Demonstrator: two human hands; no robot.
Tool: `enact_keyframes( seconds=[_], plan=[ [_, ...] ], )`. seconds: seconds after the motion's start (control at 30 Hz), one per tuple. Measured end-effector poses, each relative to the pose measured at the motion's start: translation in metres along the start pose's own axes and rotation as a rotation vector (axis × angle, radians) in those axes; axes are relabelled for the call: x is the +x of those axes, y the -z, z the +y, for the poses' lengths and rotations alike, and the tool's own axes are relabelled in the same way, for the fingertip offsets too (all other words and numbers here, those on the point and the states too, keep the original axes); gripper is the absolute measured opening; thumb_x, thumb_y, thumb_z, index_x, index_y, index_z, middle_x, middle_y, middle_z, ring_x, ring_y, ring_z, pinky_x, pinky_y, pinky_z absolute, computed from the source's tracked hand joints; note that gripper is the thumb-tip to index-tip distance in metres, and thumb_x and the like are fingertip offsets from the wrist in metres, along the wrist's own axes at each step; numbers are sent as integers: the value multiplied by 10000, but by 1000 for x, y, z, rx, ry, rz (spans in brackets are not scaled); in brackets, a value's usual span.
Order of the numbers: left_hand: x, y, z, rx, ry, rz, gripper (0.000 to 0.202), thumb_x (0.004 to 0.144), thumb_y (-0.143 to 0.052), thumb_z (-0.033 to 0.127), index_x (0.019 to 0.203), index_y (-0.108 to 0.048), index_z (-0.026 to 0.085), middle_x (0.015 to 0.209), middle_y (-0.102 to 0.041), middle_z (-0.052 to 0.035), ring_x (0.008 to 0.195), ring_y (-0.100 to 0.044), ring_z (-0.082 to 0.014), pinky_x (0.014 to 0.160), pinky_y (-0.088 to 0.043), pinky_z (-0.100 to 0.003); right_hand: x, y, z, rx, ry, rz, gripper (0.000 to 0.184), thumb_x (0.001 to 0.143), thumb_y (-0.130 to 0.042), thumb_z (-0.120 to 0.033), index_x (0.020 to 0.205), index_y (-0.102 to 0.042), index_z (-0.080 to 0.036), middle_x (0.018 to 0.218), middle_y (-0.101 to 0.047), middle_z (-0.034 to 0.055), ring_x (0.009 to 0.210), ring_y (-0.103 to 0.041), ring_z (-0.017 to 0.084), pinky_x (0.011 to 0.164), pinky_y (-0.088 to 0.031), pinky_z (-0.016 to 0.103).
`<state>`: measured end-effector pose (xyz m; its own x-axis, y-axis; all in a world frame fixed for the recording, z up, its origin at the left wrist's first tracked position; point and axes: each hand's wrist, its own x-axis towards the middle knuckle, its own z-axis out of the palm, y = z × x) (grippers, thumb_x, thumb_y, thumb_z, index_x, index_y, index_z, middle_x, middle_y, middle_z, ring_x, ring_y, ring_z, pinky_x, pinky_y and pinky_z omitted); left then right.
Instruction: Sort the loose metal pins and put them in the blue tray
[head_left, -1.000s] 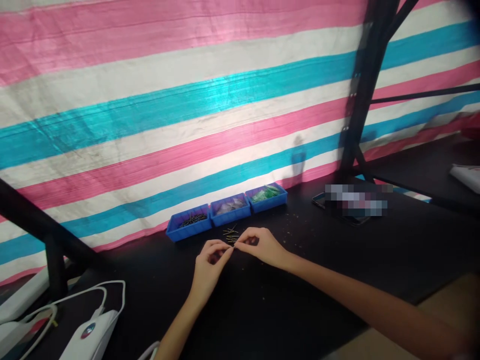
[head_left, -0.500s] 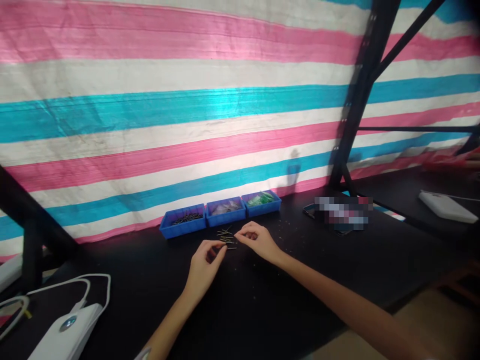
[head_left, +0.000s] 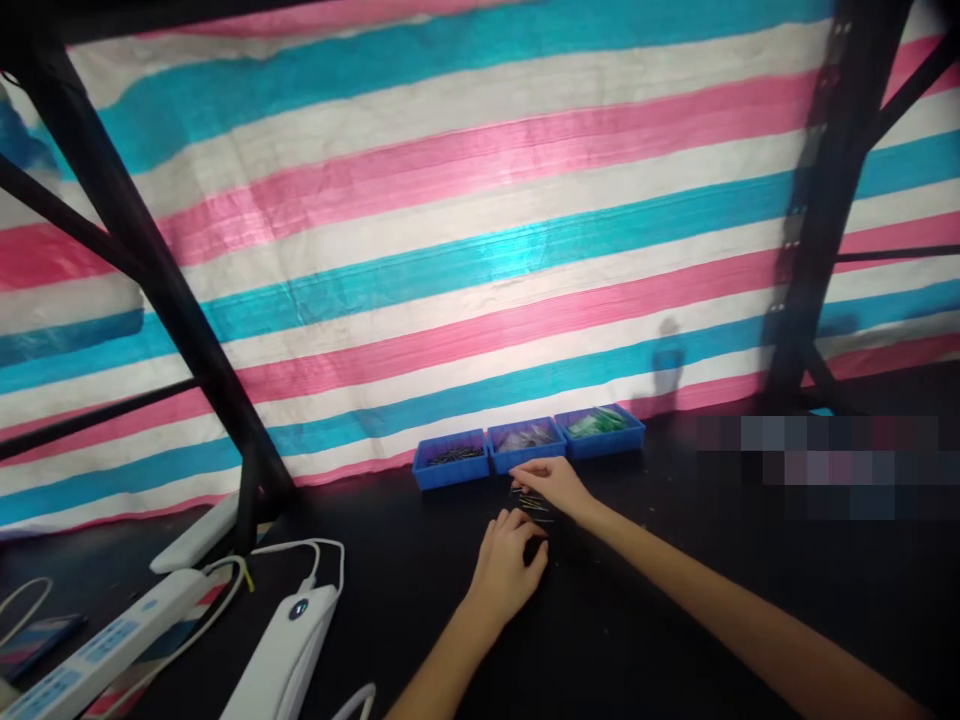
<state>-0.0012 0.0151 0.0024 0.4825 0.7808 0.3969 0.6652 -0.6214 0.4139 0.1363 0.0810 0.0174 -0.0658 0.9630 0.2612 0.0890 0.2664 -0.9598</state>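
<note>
My left hand (head_left: 508,566) rests on the black table (head_left: 645,610) with its fingers curled in; what it holds, if anything, is too small to see. My right hand (head_left: 553,484) reaches forward over a small pile of thin metal pins (head_left: 531,503), fingers bent down onto them. Just beyond stand three blue trays in a row: the left tray (head_left: 450,460) with dark pins, the middle tray (head_left: 526,441) with pale pieces, the right tray (head_left: 600,428) with green pieces.
A striped pink, white and blue tarp hangs behind the table. Black frame posts (head_left: 825,220) rise at right and a slanted one (head_left: 157,290) at left. A white power strip (head_left: 97,640) and a white device with a cable (head_left: 281,650) lie at the near left.
My view has swung to the left and up. The two hands, which met fingertip to fingertip over the pins, have parted; the right hand went forward to the pile and the left drew back.
</note>
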Motion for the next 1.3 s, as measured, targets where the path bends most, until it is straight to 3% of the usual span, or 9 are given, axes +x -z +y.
enact_keyframes(
  seconds=[0.13,0.23,0.4,0.6,0.83,1.03,1.3],
  plan=[
    [1,5,-4,12,-82,-49,193,814,-465,242,908,-634,238,917,-589,-42,863,-539,-191,853,-402,-386,25,-23,-18,127,13,-57,295,627,-681,-331,855,-700,-146,820,-705,72,758,-648,182,707,-506,305],
    [2,6,-5,31,-108,-70,201,817,-465,249,938,-625,237,934,-582,-47,873,-531,-197,814,-422,-368,27,-25,-19,100,67,-90,312,616,-677,-243,916,-691,-159,916,-697,77,858,-640,198,777,-498,324],
    [2,5,-2,79,-101,-100,207,818,-470,268,979,-599,247,994,-572,-43,920,-518,-217,829,-414,-394,-2,1,4,-228,154,-103,203,663,-593,-188,819,-705,-126,757,-703,72,671,-637,181,638,-503,299],
    [1,5,4,132,-106,-131,227,822,-467,273,1017,-578,240,1023,-563,-53,945,-513,-225,854,-398,-410,-37,41,16,-493,168,-98,175,707,-570,-234,808,-699,-174,764,-685,30,647,-608,144,600,-456,250],
    [3,7,8,71,-86,-153,197,855,-426,277,912,-612,248,909,-588,-29,842,-532,-185,792,-420,-354,-53,51,8,-852,228,-90,190,704,-621,-371,831,-710,-262,803,-665,1,747,-584,162,680,-388,278],
    [3,7,11,-42,-117,-44,173,850,-440,241,916,-599,226,872,-580,-32,821,-526,-162,783,-425,-312,-58,44,9,-948,206,-73,147,760,-592,-322,838,-705,-272,876,-660,1,811,-566,167,701,-341,291],
    [6,8,0,37,-114,52,156,848,-443,231,883,-594,211,846,-566,-33,800,-525,-160,725,-428,-297,-55,45,9,-941,145,-36,101,758,-606,-258,783,-704,-268,830,-663,-15,782,-573,147,668,-327,275]
  ],
)
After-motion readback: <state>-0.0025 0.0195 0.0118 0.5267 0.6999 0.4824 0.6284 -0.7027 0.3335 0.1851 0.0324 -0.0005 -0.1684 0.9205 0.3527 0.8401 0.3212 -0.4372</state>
